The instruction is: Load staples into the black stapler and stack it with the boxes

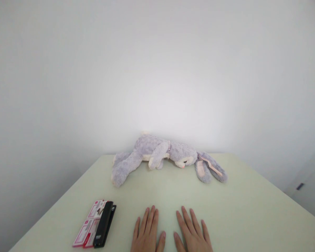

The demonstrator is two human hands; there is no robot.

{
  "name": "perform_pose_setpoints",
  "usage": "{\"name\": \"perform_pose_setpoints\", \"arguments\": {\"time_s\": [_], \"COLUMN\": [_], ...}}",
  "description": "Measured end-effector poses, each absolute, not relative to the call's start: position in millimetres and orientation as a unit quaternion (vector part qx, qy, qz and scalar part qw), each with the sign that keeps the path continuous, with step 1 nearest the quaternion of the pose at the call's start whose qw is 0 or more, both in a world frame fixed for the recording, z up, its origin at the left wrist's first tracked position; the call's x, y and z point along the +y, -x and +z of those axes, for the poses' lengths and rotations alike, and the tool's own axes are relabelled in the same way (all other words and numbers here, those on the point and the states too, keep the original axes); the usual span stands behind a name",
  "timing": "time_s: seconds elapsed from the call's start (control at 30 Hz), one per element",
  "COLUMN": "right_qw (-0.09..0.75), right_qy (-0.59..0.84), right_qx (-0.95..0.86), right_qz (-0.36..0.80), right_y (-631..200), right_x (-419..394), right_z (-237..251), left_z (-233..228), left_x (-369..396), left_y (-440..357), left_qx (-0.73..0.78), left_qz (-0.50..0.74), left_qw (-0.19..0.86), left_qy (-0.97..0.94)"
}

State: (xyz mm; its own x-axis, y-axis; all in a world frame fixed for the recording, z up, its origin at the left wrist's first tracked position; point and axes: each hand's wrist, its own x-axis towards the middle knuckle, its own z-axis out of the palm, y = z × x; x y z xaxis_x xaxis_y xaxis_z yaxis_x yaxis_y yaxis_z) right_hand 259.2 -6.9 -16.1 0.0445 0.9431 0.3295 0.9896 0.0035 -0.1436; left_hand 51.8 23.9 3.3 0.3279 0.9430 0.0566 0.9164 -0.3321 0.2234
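Lying beyond both flat hands — left hand (147,232), right hand (192,232) — the plush rabbit (162,154).

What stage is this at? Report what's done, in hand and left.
Nothing looks done: the plush rabbit lies on its side at the far end of the table, untouched. Nothing is in hand: left hand and right hand rest flat, empty. The black stapler beside its pink package is untouched too.

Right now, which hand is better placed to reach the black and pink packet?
Left, probably. The left hand lies flat on the table right beside the packet; the right hand lies farther off and would have to cross over it.
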Motion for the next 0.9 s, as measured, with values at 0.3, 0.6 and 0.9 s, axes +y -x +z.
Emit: {"name": "perform_pose_setpoints", "arguments": {"time_s": [0.3,0.6,0.9], "right_qw": [0.203,0.201,0.194], "right_qy": [0.704,0.687,0.701], "right_qx": [-0.678,-0.699,-0.686], "right_qz": [-0.063,0.005,-0.005], "right_y": [-255,-266,-259], "right_x": [-8,-6,-7], "right_z": [-17,-16,-12], "left_z": [6,2,-3], "left_x": [24,24,24], "left_y": [-52,-51,-50], "left_qx": [0.573,0.567,0.563], "left_qz": [0.074,0.09,0.096], "left_qw": [0.087,0.073,0.059], "left_qy": [-0.812,-0.815,-0.818]}}
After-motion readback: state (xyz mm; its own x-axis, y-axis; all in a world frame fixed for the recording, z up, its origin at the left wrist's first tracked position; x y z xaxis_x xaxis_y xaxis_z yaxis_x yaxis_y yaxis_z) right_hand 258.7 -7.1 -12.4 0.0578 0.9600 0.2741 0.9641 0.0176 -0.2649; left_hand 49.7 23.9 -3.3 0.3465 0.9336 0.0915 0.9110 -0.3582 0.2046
